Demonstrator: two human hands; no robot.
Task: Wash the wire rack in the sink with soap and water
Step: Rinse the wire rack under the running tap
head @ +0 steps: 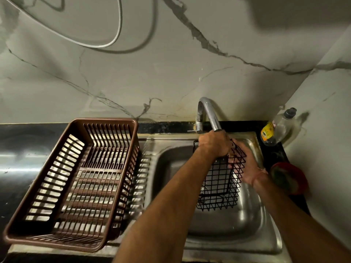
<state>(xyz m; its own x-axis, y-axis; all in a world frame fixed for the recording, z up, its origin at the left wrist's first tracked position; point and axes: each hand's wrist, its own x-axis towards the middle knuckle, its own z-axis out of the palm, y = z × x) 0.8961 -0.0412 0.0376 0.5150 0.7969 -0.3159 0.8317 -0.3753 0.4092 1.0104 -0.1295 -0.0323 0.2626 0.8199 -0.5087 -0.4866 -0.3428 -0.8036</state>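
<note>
Two bare forearms without sleeves, thin reddish thread bracelet (260,172) on right wrist

Both bare forearms are extended forward from the lower edge of the view. The left hand (215,146) is held higher, knuckles up, fingers curled closed around the top edge of the wire rack (220,184). The right hand (245,168) is laid flat, fingers straight, against the rack's right side. A thread is worn on the right wrist.
</note>
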